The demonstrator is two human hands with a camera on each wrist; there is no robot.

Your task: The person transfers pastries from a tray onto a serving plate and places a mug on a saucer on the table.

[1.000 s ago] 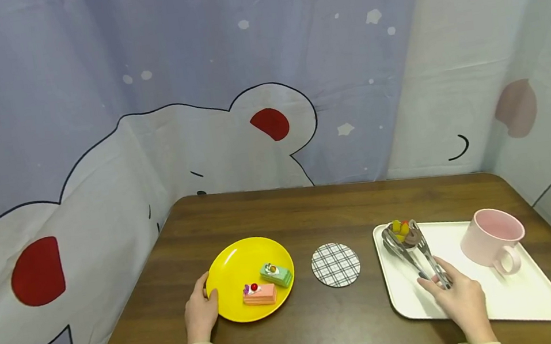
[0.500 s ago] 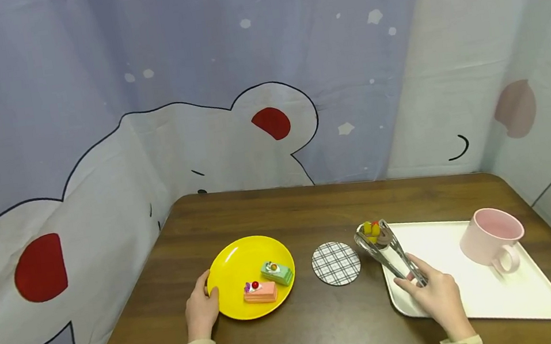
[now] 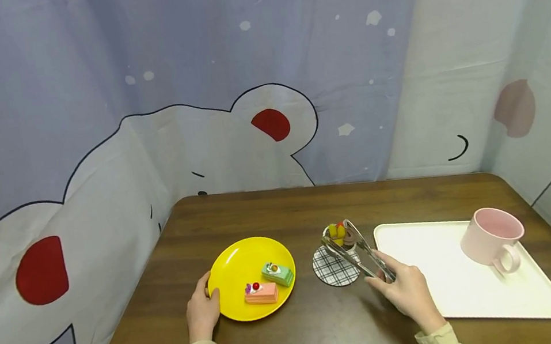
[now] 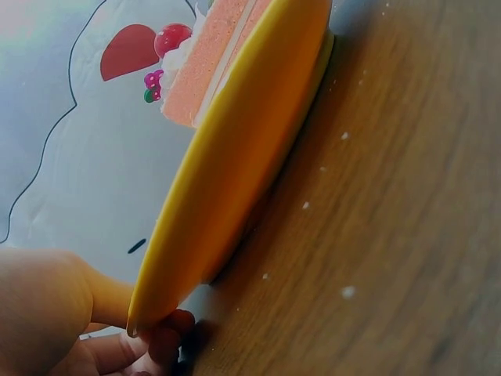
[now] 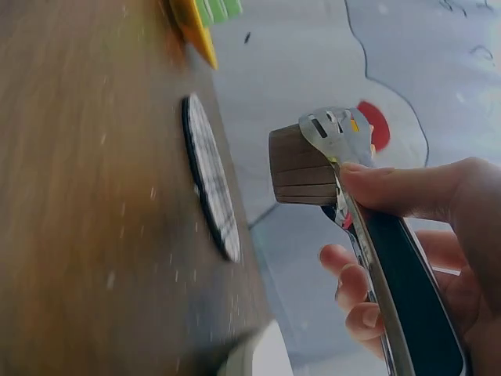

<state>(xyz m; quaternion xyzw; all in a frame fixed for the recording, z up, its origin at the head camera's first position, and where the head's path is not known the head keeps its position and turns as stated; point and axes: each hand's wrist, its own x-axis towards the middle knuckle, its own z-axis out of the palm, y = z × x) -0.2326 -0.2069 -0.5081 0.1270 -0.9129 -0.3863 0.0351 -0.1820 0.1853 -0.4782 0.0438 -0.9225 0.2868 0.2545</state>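
My left hand [image 3: 202, 309] grips the left rim of a yellow plate [image 3: 235, 264], thumb on top and fingers curled beneath, as the left wrist view shows. A pink cake slice [image 3: 261, 293] with a cherry and a green cake slice [image 3: 277, 274] sit on the plate's right part. My right hand [image 3: 406, 288] holds metal tongs [image 3: 364, 247], which pinch a brown cupcake [image 5: 302, 166] topped with fruit. In the right wrist view the cupcake hangs clear above the table. From the head it overlaps the back of a round checked coaster [image 3: 336, 268].
A white tray [image 3: 458, 287] lies at the right, bearing a pink mug [image 3: 488, 242] with its handle toward me. The brown wooden table [image 3: 297, 337] ends at a patterned curtain [image 3: 335, 71] behind and on the sides.
My right hand has carried the tongs and cupcake leftward from over the tray to the coaster. The left hand and plate have stayed put.
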